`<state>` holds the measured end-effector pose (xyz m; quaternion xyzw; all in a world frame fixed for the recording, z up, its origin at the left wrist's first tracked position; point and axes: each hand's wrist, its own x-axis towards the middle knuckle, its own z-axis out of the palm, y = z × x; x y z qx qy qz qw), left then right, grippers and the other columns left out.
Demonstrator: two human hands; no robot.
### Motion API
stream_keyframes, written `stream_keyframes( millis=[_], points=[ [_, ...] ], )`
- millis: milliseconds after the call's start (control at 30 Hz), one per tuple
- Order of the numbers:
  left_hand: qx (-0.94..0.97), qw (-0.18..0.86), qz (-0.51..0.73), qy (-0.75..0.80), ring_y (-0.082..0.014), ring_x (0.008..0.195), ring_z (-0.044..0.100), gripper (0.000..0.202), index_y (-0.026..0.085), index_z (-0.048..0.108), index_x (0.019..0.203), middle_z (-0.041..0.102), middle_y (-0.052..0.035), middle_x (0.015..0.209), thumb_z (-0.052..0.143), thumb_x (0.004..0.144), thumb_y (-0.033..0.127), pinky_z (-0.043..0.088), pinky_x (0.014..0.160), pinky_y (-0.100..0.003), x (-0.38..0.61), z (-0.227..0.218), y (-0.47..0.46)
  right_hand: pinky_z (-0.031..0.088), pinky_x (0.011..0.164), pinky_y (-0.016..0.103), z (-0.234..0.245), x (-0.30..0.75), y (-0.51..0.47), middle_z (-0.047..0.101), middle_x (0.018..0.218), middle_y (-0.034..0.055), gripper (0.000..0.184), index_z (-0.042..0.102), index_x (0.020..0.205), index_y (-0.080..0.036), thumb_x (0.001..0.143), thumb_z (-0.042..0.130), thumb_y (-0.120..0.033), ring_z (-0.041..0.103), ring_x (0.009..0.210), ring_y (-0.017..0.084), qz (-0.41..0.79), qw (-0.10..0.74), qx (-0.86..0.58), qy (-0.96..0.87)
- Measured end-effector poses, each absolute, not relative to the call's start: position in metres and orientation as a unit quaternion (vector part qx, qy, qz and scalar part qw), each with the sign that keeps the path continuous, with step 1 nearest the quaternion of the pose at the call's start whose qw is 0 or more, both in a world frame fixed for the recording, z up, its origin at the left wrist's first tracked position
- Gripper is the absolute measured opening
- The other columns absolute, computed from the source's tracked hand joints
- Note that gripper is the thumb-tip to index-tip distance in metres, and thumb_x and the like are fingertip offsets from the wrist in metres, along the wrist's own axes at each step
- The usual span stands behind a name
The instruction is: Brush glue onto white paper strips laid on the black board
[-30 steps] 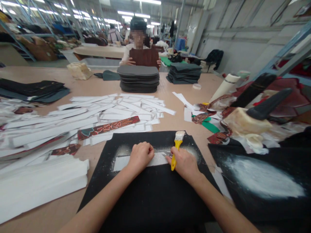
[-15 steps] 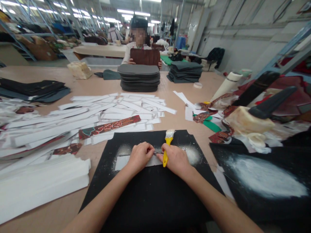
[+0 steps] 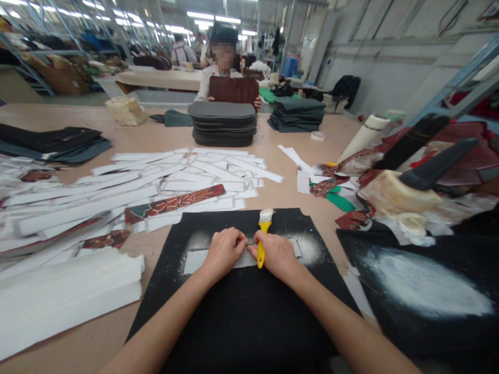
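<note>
A black mat [image 3: 241, 311] with whitish glue smears lies in front of me on the table. A long white strip [image 3: 195, 259] lies flat across its upper part. My left hand [image 3: 224, 250] is curled, fingertips pressing down on the strip near its middle. My right hand [image 3: 273, 254] is closed on a yellow-handled brush [image 3: 263, 228], bristles pointing away from me, and its fingertips also touch the strip. The two hands almost meet.
Many white strips [image 3: 156, 182] and a patterned red strip [image 3: 175, 201] lie beyond the mat. White sheets [image 3: 66, 296] are stacked at the left, another glue-smeared black mat [image 3: 421, 291] at the right. Dark stacked pieces [image 3: 223, 123] and a seated person [image 3: 224, 72] are across the table.
My right hand with the brush has slid left along the strip toward my left hand. The left hand has stayed in place.
</note>
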<state>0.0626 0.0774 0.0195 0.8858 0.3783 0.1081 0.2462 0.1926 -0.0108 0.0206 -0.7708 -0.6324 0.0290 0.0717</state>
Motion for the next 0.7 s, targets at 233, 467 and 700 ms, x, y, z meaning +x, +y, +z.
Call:
stream_keyframes(
  millis=[233,467,700],
  points=[
    [0.869,0.263,0.145,0.393,-0.0166,0.077,0.056,0.015,0.019,0.057,0.073,0.061,-0.0011,0.075,0.048,0.081,0.027,0.036,0.068,-0.028,0.059,0.018,0.081,0.031,0.054,0.024,0.026,0.2,-0.016,0.063,0.079,-0.0007,0.022,0.052,0.089,-0.025,0.083,0.05,-0.046,0.061,0.074,0.016,0.021,0.089,-0.775,-0.626],
    [0.793,0.359,0.235,0.433,-0.0146,0.067,0.054,0.019,0.018,0.056,0.073,0.059,0.0002,0.069,0.046,0.079,0.033,0.039,0.063,-0.025,0.049,0.02,0.091,0.028,0.053,0.025,0.035,0.257,-0.018,0.062,0.076,0.0013,0.026,0.052,0.09,-0.024,0.084,0.046,-0.049,0.059,0.07,0.017,-0.065,0.073,-0.845,-0.525],
    [0.691,0.492,0.326,0.417,-0.014,0.065,0.055,0.025,0.018,0.056,0.077,0.062,-0.0015,0.072,0.049,0.078,0.042,0.043,0.063,-0.025,0.019,0.055,0.091,0.032,0.061,0.028,0.054,0.339,-0.006,0.063,0.083,0.0083,0.03,0.054,0.1,-0.019,0.084,0.048,-0.043,0.058,0.077,0.022,-0.189,0.04,-0.869,-0.455]
  ],
)
